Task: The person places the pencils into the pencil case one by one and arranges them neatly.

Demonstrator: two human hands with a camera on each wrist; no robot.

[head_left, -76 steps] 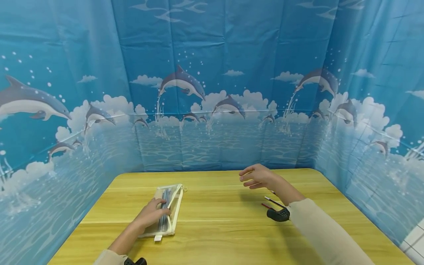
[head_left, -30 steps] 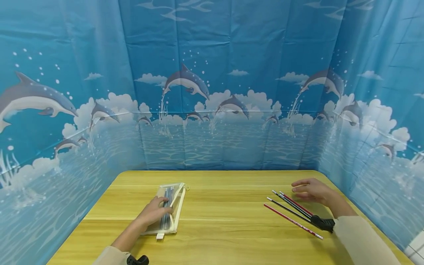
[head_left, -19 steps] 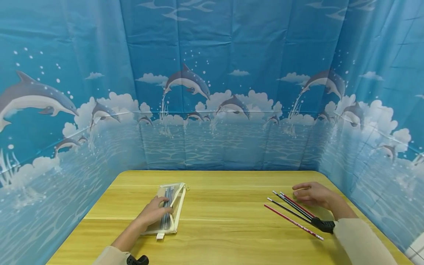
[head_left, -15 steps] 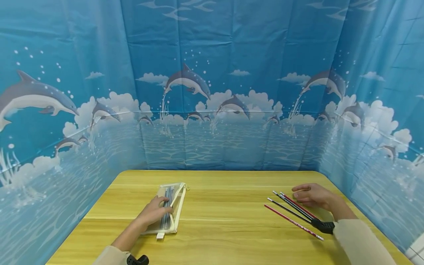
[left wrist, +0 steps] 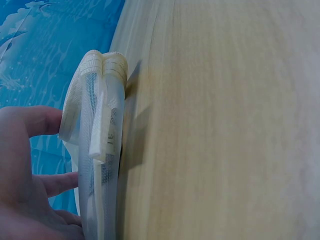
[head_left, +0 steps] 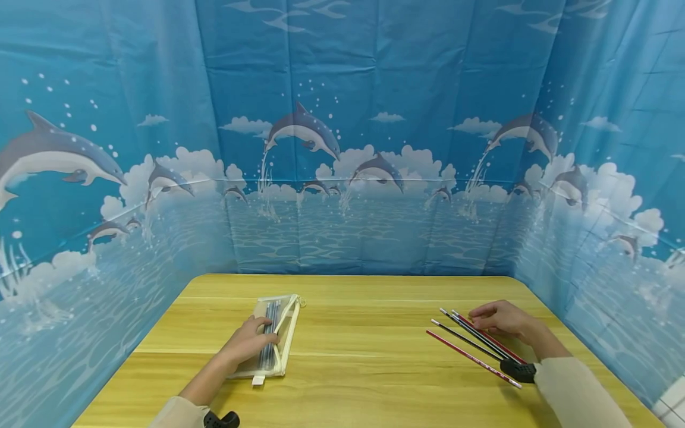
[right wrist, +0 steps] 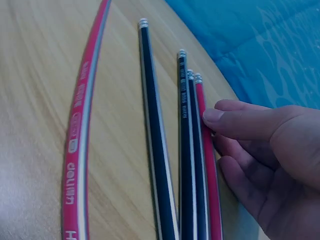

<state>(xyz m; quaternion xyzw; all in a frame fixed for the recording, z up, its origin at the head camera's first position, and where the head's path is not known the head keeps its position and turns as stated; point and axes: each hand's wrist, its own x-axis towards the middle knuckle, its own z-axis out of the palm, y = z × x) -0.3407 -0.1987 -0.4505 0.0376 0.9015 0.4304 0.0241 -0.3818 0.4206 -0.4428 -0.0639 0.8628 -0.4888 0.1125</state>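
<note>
A translucent pencil case (head_left: pixel 287 348) with a cream zipper edge lies on the left of the table, and grey-blue sticks show through its side. My left hand (head_left: pixel 246 345) rests on it with fingers spread; the left wrist view has the fingertips against the case (left wrist: pixel 102 175). At the right, my right hand (head_left: pixel 505 321) is beside several pencils. Its thumb tip meets the edge of the rightmost red pencil (right wrist: pixel 210 175), while the other fingers bend beside it. Two black pencils (right wrist: pixel 186 145) lie close along that red one.
Another black pencil (right wrist: pixel 156 125) lies slightly apart, and a second red pencil (right wrist: pixel 77 145) lies farther left, slanting towards me. The wood-grain table (head_left: pixel 364 333) is bordered by a blue dolphin curtain (head_left: pixel 342 238) at the back and sides.
My right hand has moved from above the table's middle to the pencils at the right, then lowered slightly with its fingertips closer together. My left hand stays on the pencil case.
</note>
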